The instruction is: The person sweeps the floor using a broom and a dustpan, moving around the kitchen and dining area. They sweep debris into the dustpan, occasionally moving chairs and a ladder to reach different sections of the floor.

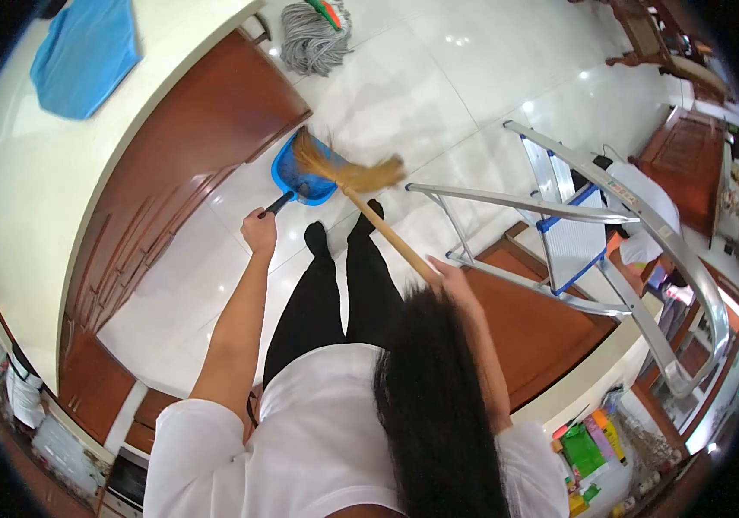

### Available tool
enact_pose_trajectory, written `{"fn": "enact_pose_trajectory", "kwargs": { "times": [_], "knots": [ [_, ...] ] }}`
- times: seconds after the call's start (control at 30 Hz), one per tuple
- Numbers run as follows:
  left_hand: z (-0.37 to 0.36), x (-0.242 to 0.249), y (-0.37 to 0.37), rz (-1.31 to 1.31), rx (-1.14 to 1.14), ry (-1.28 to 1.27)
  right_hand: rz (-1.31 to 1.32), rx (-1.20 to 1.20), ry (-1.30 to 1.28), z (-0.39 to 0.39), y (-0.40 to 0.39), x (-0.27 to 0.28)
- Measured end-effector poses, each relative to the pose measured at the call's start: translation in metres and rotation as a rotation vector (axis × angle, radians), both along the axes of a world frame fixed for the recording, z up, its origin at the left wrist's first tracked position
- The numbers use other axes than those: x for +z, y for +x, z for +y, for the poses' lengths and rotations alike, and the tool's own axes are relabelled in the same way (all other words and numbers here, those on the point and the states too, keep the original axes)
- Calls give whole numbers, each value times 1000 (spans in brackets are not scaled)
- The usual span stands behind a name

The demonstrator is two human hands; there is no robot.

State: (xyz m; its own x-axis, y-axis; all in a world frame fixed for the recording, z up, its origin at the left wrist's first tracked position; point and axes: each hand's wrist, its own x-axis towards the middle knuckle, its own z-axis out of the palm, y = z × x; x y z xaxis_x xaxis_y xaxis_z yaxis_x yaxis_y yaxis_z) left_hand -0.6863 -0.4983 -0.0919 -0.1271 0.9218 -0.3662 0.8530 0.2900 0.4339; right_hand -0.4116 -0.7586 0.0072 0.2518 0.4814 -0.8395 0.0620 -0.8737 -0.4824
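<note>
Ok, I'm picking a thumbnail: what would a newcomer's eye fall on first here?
Probably the bright blue plastic dustpan above centre, held in the left hand, with the golden straw broom in the right hand reaching partly over it. The big silver metal stepladder on the picture's right comes next, then the grey string mop at the top.

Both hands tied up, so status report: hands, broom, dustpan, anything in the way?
Left hand on dustpan handle. Right hand on broom handle, bristles partly over dustpan. Possible snag: stepladder at right, one foot near bristles.
</note>
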Motion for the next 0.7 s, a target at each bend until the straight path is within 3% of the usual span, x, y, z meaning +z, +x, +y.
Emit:
{"fn": "enact_pose_trajectory", "kwargs": {
  "times": [0.1, 0.13, 0.2, 0.27, 0.33, 0.37, 0.43, 0.5, 0.6, 0.63, 0.7],
  "knots": [
    [-2, 8, -19, -10, 33, -27, 125, -310, -30, -2, 29, 128],
    [-4, 11, -27, -11, 40, -45, 59, -307, -35, 0, 34, 159],
    [-9, 12, -46, -6, 66, -66, -24, -302, 3, -1, 47, 182],
    [-17, 8, -67, -6, 86, -90, -158, -304, 34, 14, 55, 167],
    [-26, 1, -91, -53, 158, -68, -167, -241, 102, 46, 70, 118],
    [-30, -2, -103, -46, 158, -71, -356, -70, 107, 67, 75, 81],
    [-37, -8, -121, -85, 227, -90, -582, -81, 373, 106, 76, -23],
    [-42, -6, -127, -98, 257, -96, -596, 112, 184, 159, 61, -85],
    [-38, -23, -145, -102, 229, -16, -751, 361, -5, 194, -6, -81],
    [-35, -23, -145, -46, 220, -36, -751, 359, -9, 188, -16, -77],
    [-30, -16, -137, -3, 225, -62, -784, 591, -8, 163, -34, -59]
  ]
}}
